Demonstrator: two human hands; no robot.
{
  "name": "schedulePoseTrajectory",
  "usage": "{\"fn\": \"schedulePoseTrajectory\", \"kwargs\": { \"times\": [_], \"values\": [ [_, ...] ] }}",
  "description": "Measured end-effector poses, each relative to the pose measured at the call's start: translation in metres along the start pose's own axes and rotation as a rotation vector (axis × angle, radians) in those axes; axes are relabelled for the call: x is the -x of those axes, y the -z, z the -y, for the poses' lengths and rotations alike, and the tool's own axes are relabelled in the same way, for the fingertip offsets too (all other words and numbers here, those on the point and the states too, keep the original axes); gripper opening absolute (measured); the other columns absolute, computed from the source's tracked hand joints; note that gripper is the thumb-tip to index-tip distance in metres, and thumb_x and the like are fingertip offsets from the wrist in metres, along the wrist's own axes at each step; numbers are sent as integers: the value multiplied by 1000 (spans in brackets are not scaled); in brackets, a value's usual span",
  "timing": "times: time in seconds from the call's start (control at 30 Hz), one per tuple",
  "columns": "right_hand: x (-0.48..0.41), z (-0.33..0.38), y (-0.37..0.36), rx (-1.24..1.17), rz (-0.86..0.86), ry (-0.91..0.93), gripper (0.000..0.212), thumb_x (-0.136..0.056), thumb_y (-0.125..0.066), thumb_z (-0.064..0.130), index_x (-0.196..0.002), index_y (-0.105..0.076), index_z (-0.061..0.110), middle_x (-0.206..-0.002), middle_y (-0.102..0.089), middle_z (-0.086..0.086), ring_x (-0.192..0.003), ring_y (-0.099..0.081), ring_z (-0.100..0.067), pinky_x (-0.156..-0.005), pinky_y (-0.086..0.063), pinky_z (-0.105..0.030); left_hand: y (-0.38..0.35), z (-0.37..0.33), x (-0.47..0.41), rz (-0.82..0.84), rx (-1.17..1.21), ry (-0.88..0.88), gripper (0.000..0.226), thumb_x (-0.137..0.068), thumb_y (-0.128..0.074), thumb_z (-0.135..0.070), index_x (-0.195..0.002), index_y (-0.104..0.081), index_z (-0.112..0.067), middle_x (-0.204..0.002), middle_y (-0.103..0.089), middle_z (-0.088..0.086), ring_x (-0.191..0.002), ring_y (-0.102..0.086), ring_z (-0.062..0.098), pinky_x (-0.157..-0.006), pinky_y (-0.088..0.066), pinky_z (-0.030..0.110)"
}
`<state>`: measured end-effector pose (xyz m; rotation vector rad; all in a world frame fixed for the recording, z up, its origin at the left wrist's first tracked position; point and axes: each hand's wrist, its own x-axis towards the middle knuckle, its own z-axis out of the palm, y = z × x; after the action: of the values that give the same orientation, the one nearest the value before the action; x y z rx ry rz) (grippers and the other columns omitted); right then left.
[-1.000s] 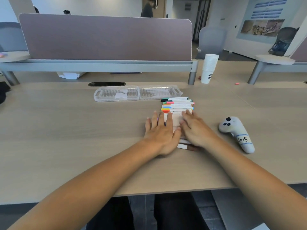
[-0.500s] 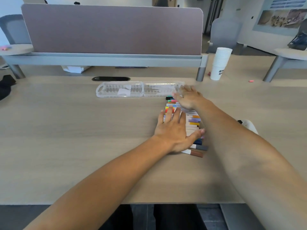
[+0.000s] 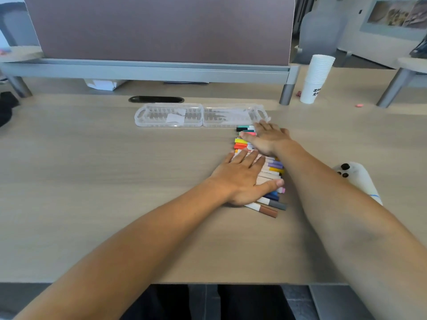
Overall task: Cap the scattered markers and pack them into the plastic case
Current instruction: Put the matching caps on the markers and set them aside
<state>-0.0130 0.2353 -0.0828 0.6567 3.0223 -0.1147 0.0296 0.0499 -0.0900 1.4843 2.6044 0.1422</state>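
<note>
Squaring up the row, by the look of it. Left hand (image 3: 242, 179) lies flat on the near half of the markers (image 3: 273, 167), fingers straight, thumb out along a barrel. Right hand (image 3: 268, 139) is flat on the far half. Neither is gripping anything, both just press down. Every marker I can see has its cap on, but the ones under the palms are hidden, so I can't confirm all of them.

The plastic case (image 3: 201, 115) lies open, both halves flat, just beyond the far end of the row. It holds no markers, only a white slip in the left half. Judgement: capping looks about done and packing hasn't started. The next move is to lift a few markers and seat them in the ribbed slots, barrels parallel to the ribs.

The counter (image 3: 92, 181) is pale wood-grain. Left edge has a dark object, cropped. There's a black cable slot (image 3: 156, 99) behind the case, with a mauve divider panel (image 3: 161, 28) above. Right of the arms is a white controller (image 3: 360, 179), and a stack of paper cups (image 3: 316, 79) stands far right. A poster (image 3: 397, 12) hangs on the wall behind.
</note>
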Motion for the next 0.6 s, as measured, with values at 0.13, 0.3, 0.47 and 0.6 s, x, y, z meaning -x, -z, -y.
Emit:
{"fn": "schedulePoseTrajectory", "kwargs": {
  "times": [0.13,0.3,0.47,0.6],
  "values": [
    [2,7,-5,4,-17,-39,90,-86,-15,82,-158,-7,28,-166,3,4,-151,-11,-24,-118,-14,-49,7,26,9,14,10,-77,74,-97,-9,-66,-158,-3,-25,-165,6,-6,-150,11,11,-122,6,38],
    [0,15,-2,2,-10,-109,94,-83,-20,84,-157,-12,26,-165,-5,0,-150,-12,-24,-115,-17,-54,12,53,19,40,4,-130,67,-99,-10,-62,-157,-2,-30,-164,7,-11,-149,12,7,-121,8,32],
    [-1,19,0,24,-13,-136,99,-81,-21,87,-156,-17,22,-164,-10,-2,-149,-13,-25,-114,-18,-57,12,57,15,40,10,-153,69,-98,-12,-65,-157,-3,-30,-164,6,-10,-149,11,6,-121,8,32],
    [-2,22,2,31,-24,-141,102,-78,-19,90,-155,-18,22,-162,-14,-4,-148,-16,-28,-114,-18,-56,13,60,11,44,-4,-172,73,-96,-10,-68,-157,-2,-29,-164,6,-9,-150,10,7,-122,6,34]
  ]
}}
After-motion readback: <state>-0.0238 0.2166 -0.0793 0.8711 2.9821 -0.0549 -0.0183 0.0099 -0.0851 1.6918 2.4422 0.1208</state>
